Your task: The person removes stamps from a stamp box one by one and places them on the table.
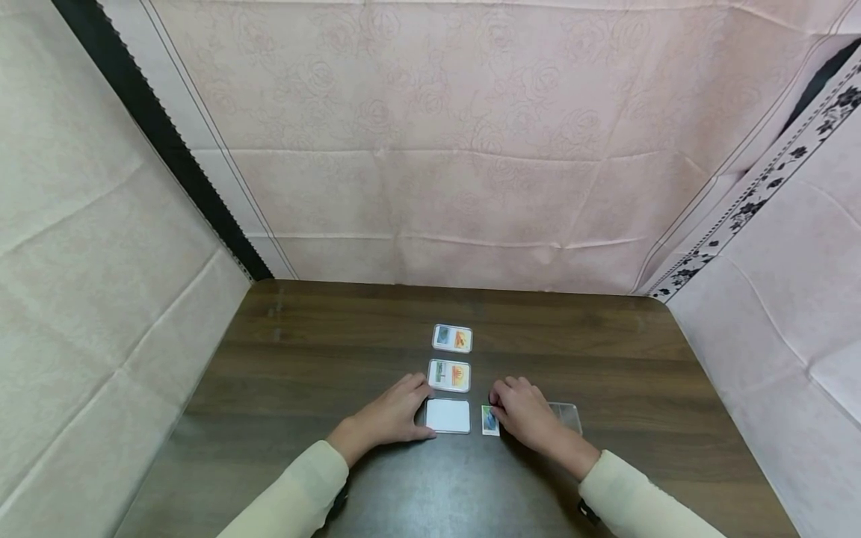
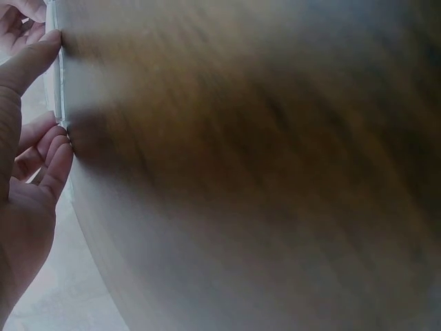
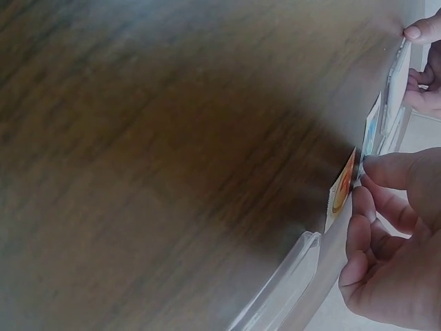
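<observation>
My left hand (image 1: pixel 390 415) holds a flat white rectangular case (image 1: pixel 447 416) by its left side, thumb at the near corner and fingers at the far one. In the left wrist view the case shows only as a thin edge. My right hand (image 1: pixel 528 415) pinches the edge of a small blue picture card (image 1: pixel 489 424) lying just right of the white case. Beside those fingers, in the right wrist view, lies a second small card with an orange picture (image 3: pixel 342 189); in the head view the hand hides it.
Two framed picture pairs, a nearer one (image 1: pixel 449 375) and a farther one (image 1: pixel 452 338), lie in a column beyond the white case. A clear plastic tray (image 1: pixel 570 415) sits right of my right hand. Pale cloth (image 1: pixel 471 187) surrounds the wooden table (image 1: pixel 303 351) at the back and sides.
</observation>
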Demonstrator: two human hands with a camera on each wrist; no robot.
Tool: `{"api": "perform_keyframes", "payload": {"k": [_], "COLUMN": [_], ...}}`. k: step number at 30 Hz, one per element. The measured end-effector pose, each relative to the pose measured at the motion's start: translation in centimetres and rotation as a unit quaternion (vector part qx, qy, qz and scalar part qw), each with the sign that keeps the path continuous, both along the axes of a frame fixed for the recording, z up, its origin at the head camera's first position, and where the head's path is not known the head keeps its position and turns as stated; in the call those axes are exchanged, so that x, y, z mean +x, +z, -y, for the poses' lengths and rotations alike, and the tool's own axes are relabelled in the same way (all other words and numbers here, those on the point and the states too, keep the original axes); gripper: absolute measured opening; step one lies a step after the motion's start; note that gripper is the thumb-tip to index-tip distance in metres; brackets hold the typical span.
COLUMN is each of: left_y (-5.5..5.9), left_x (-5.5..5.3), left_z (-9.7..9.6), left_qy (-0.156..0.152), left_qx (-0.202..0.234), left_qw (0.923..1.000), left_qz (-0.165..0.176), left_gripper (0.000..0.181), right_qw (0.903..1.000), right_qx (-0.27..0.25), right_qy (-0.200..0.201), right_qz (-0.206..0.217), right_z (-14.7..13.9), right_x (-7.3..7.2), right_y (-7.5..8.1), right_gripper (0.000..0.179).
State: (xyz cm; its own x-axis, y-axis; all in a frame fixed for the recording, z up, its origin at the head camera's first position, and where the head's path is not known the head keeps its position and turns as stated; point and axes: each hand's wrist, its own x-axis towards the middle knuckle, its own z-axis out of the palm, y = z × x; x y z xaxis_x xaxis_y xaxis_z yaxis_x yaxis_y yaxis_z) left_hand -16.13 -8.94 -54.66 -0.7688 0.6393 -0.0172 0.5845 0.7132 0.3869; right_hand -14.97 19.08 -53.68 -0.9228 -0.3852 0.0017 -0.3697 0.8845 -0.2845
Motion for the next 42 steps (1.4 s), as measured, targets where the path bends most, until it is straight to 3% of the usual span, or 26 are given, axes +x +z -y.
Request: {"api": "perform_keyframes", "payload": {"k": [14, 23, 30, 36, 42], "left_y": [0.0, 0.1, 0.2, 0.7, 1.8], "left_x": [0.0, 0.0, 0.1, 0.2, -0.6], "left_z": [0.1, 0.2, 0.1, 0.1, 0.1], "left_qy": [-0.005, -0.004, 0.011, 0.019, 0.035], "left_qx": [0.001, 0.004, 0.007, 0.025, 0.039], "left_qw": [1.0000, 1.0000, 0.9996, 0.9989, 0.9986], "left_qz": [0.001, 0.008, 0.025, 0.034, 0.007], "left_gripper": [0.060, 0.062, 0.069, 0.069, 0.070], "right_qw": [0.9999, 0.9986, 0.9987, 0.9982, 0.9963], "right_qx": [-0.006, -0.022, -0.033, -0.052, -0.082], "right_qy": [0.006, -0.012, -0.018, -0.023, -0.020], "right_qz": [0.008, 0.047, 0.034, 0.020, 0.015], "right_z": [-0.2, -0.4, -0.5, -0.7, -0.4], "right_x": [-0.1, -0.3, -0.6, -0.8, -1.1], "right_y": [0.1, 0.7, 1.1, 1.3, 2.2], "right_gripper": [0.013, 0.012, 0.013, 0.018, 0.027]}}
